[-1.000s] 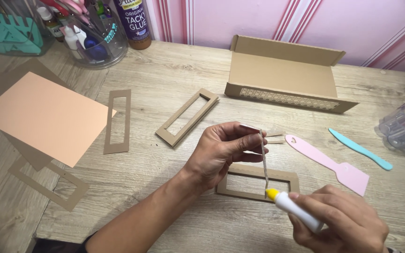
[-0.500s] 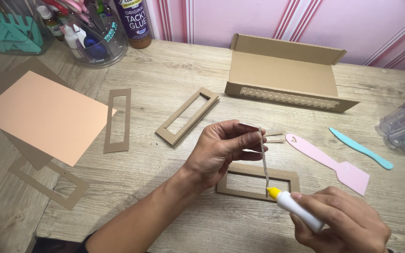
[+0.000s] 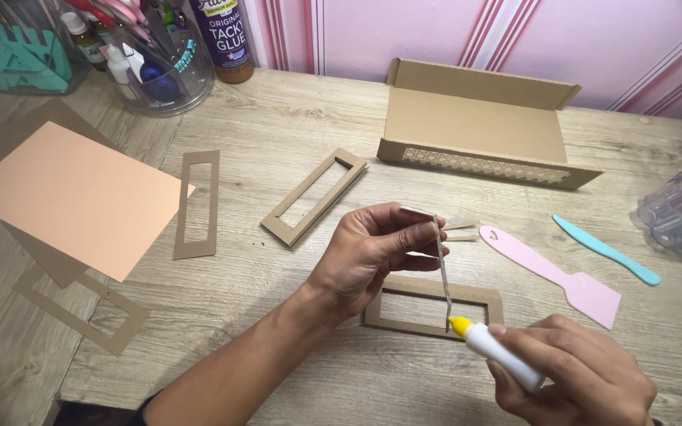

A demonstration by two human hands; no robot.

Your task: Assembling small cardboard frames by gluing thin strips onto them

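Observation:
My left hand [image 3: 372, 252] pinches a thin brown cardboard strip [image 3: 444, 276] upright by its top end. The strip hangs down over a flat brown cardboard frame [image 3: 434, 306] lying on the wooden table. In my right hand [image 3: 574, 379], at the lower right, is a white glue bottle [image 3: 495, 353]. Its yellow tip touches the lower end of the strip. Two short cardboard strips [image 3: 461, 230] lie just behind my left hand.
An open brown cardboard box [image 3: 475, 126] stands at the back. A thicker frame [image 3: 315, 197], a flat frame [image 3: 197, 203], peach card [image 3: 73, 193], a pink spatula [image 3: 550, 272], a teal tool [image 3: 605, 250], a glue bottle [image 3: 224, 35] and clear tubs [image 3: 148, 55] lie around.
The glue tip has slid slightly down and right along the strip's lower end. My left hand has barely moved.

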